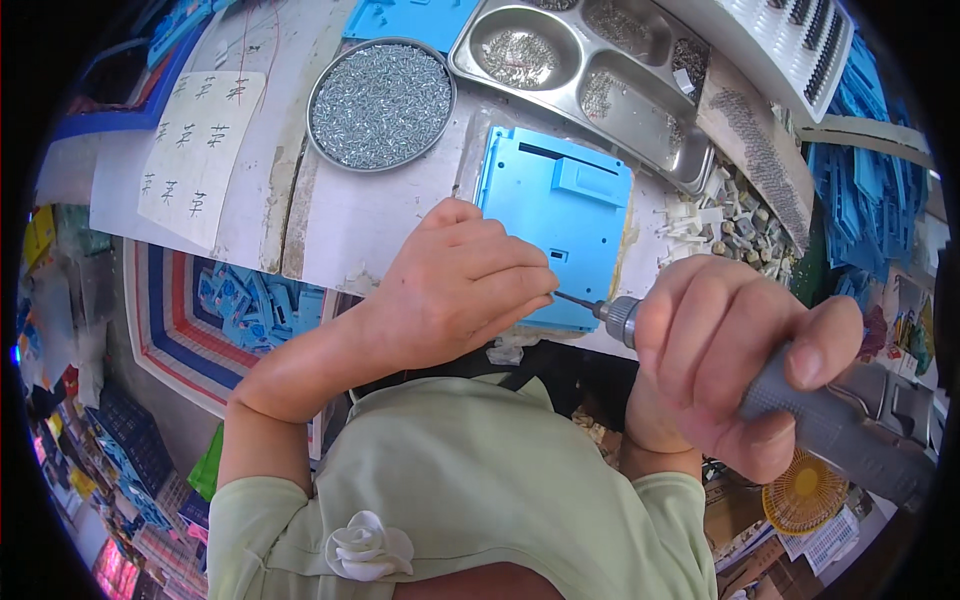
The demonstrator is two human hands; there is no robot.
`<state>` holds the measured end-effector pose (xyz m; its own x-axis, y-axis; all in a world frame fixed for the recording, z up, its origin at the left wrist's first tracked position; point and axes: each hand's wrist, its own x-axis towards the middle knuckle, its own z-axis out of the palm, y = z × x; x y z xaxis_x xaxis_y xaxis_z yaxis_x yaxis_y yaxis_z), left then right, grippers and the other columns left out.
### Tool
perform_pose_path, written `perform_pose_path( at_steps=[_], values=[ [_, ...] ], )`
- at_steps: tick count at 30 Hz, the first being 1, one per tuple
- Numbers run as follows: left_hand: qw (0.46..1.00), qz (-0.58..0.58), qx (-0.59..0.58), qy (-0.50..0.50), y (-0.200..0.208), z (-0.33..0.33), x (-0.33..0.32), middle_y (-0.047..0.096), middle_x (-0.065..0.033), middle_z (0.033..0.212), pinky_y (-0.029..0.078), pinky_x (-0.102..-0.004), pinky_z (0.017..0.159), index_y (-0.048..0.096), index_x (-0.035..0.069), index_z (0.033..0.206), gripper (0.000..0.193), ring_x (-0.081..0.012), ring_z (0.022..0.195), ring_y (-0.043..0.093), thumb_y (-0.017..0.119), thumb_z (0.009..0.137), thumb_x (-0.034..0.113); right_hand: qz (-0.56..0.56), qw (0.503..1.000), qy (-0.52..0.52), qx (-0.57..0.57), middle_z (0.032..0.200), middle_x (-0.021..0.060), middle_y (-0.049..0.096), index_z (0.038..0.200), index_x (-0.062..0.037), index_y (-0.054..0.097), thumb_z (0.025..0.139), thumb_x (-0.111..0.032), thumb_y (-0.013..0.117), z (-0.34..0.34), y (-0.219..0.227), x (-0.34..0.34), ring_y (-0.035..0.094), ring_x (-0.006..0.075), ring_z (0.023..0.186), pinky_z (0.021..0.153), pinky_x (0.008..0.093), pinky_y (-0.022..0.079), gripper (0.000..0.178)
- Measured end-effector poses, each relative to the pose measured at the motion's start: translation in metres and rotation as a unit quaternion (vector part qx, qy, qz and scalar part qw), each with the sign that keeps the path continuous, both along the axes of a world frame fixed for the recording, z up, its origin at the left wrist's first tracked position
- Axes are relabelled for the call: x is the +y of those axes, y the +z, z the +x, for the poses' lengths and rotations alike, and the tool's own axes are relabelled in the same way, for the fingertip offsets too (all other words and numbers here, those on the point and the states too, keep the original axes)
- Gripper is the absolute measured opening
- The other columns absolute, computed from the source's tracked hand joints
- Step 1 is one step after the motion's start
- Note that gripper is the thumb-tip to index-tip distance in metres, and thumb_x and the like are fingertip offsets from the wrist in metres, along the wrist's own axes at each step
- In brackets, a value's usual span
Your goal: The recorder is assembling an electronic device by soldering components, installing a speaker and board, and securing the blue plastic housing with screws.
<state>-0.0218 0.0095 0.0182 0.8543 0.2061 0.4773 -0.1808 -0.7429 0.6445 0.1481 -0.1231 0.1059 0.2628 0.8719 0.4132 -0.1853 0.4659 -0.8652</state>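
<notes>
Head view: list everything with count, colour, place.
Panel: one, blue, centre
Driver: one, grey, right
Dish: one, silver, left of tray
Screws: many, silver, in dish
Tray: one, silver, top
Rack: one, white, upper right
Small pieces: many, whitish, beside panel
Flat parts: many, blue, right edge
Striped bag: one, red-white-blue, left
Paper: one, cream, upper left
Basket: one, yellow, lower right
Table: one, white, centre
Clutter: uncountable, mixed, edges
Shirt: one, pale green, bottom
Left fingers: one set, bare, over panel
Right fingers: one set, bare, around driver

Pale green top [500, 470] — 2 short sleeves [255, 525], 1 white flower [368, 547] (rose-like).
</notes>
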Motion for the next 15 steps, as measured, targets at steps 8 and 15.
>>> perform_pose_path(
  at_steps=[8,15],
  values=[
    [1.0,0.009,0.013,-0.003,-0.006,-0.005,0.004,0.07,-0.0004,0.093,0.042,-0.0392,0.079,0.071,0.011,0.1,0.028,-0.0201,0.079,0.063,0.084,0.076,0.014,0.027,0.999,-0.032,-0.008,0.06,-0.0024,0.053,0.109,-0.0153,0.048,0.093,-0.025,0.073,-0.018,-0.015,0.017,0.05,0.0132,0.044,0.049,0.0302,0.047,0.032],
    [0.941,0.153,0.122,0.277,-0.021,-0.015,0.114,0.067,-0.002,0.102,0.04,-0.0467,0.092,0.073,0.012,0.101,0.023,-0.0263,0.102,0.061,0.08,0.081,0.021,0.012,0.998,-0.055,0.041,0.064,0.003,0.054,0.114,-0.0119,0.052,0.093,-0.032,0.079,-0.004,-0.023,0.018,0.052,0.0178,0.054,0.05,0.0327,0.042,0.04]
  ],
)
